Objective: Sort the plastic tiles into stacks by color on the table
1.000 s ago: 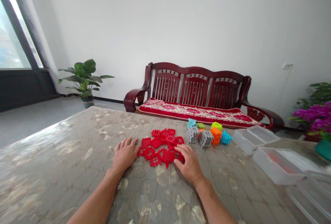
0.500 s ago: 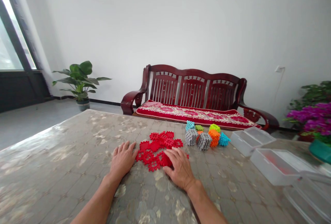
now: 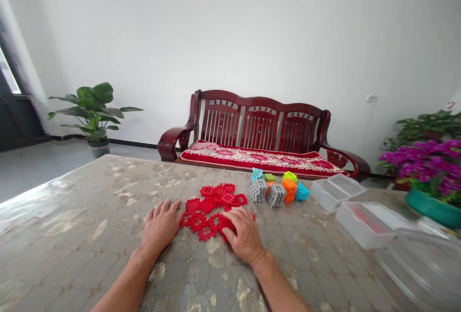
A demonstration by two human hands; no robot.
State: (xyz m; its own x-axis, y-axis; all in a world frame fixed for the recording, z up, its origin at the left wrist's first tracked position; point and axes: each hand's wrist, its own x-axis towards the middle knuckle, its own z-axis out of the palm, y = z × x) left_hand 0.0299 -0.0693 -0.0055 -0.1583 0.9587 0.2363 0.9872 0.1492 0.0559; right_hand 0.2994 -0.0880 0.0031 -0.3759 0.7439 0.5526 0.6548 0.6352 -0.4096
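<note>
A pile of flat red interlocking plastic tiles (image 3: 207,204) with notched edges and cut-out patterns lies on the patterned tablecloth. My left hand (image 3: 161,223) rests flat just left of the pile, its fingers stretched out and slightly spread, holding nothing. At the pile's right front side, my right hand (image 3: 244,235) lies over some tiles. Its fingers are gently bent and the thumb is apart from them, with red showing in the gap. The fingers and palm hide part of the tiles beneath.
Behind and right of the pile stand grey blocks (image 3: 276,196), an orange block (image 3: 288,190) and blue blocks (image 3: 302,192). Clear plastic boxes (image 3: 363,230) sit at the right, near purple flowers (image 3: 428,161). A wooden bench (image 3: 261,125) stands beyond the table.
The view has turned slightly to the right, so the scene sits further left. Both hands stay almost in place beside and on the red tiles.
</note>
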